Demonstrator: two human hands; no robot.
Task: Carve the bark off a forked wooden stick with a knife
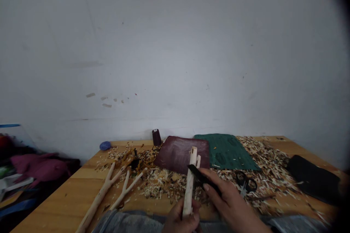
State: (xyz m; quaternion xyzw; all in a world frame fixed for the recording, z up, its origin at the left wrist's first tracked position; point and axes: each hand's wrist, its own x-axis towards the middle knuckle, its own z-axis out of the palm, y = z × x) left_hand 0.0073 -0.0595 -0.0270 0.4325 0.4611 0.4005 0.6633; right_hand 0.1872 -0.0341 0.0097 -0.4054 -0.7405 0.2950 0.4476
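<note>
Low in the middle of the head view, my left hand [183, 218] is closed around the lower end of a pale, peeled forked stick [189, 185], which points up and away from me. My right hand [228, 198] grips a black utility knife [206, 181]. The knife's dark tip lies against the stick's side, partway up its length. Whether the blade is cutting in cannot be made out. Beyond the stick's far end lies a maroon sheet [175, 153], with a green sheet [229, 151] beside it.
Wood shavings [166, 185] cover much of the wooden table [60, 196]. Two peeled forked branches [102, 191] lie at left. Black-handled scissors [246, 183] and a black cloth-like piece [311, 178] are at right. A thread cone [156, 137] and blue round object [105, 145] stand near the wall.
</note>
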